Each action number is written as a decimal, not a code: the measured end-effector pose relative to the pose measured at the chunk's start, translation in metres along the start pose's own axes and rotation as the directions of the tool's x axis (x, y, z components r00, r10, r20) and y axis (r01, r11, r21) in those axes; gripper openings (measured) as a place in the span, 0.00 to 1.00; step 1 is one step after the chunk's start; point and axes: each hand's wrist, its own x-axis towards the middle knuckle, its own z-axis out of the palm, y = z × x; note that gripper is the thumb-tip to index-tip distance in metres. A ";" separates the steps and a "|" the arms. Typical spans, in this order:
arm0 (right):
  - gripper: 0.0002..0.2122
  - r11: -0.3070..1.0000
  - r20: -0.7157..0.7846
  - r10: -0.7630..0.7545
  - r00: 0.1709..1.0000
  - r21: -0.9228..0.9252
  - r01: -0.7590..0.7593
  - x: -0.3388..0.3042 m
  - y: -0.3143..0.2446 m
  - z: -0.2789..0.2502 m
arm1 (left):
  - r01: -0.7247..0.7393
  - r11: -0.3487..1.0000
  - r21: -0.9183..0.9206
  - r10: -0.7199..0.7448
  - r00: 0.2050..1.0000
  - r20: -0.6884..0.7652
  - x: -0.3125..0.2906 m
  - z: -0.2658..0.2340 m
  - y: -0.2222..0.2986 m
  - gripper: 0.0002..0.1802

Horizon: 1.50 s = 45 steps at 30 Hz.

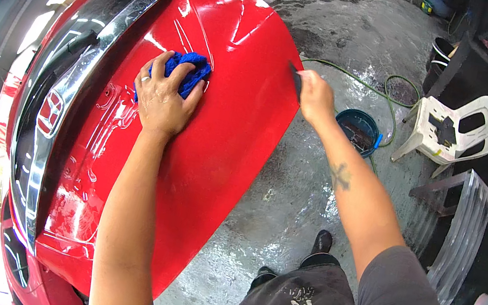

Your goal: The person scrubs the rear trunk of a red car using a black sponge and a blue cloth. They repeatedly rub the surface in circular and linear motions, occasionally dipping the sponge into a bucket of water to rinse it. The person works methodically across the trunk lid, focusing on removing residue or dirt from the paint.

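A red car panel (pixel 226 140) lies before me, a white chair (pixel 433 114) and blue bucket (pixel 361 116) to its right. My left hand (pixel 166 98) curls, loosely spread, and my right hand (pixel 318 96) is closed: the left over a bunched blue cloth (pixel 196 71) on the panel, the right around a dark flat tool (pixel 295 82).

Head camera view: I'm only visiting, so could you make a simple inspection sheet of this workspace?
Surface: red car panel, glossy, with bright reflections.
Job's things: blue cloth, bunched on the panel; dark flat tool at the panel's edge.
Clutter: white plastic chair with a dark item on it; blue bucket.
Hands: left hand over the cloth; right hand gripping the tool.
Cables: nothing seen; a green hose lies curved.
Surroundings: grey floor with shiny patches.
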 end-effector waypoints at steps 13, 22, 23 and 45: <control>0.22 0.447 0.100 0.563 0.820 0.798 -0.404 -0.078 0.041 -0.093 | 0.050 0.999 0.004 -0.050 0.998 0.039 0.000 -0.008 0.003 0.21; 0.18 0.857 0.087 0.104 0.991 0.498 -0.134 -0.052 -0.028 -0.020 | 0.027 0.999 -0.035 -0.028 0.999 -0.027 0.000 -0.008 0.001 0.21; 0.21 0.937 -0.047 -0.068 0.997 0.340 0.080 -0.045 -0.023 -0.001 | 0.017 0.998 -0.052 -0.019 0.999 -0.036 0.004 -0.008 0.004 0.21; 0.33 0.974 0.106 -0.180 0.978 -0.121 0.192 -0.132 -0.144 0.092 | -0.018 0.997 -0.081 0.009 0.995 -0.103 -0.011 -0.007 -0.018 0.17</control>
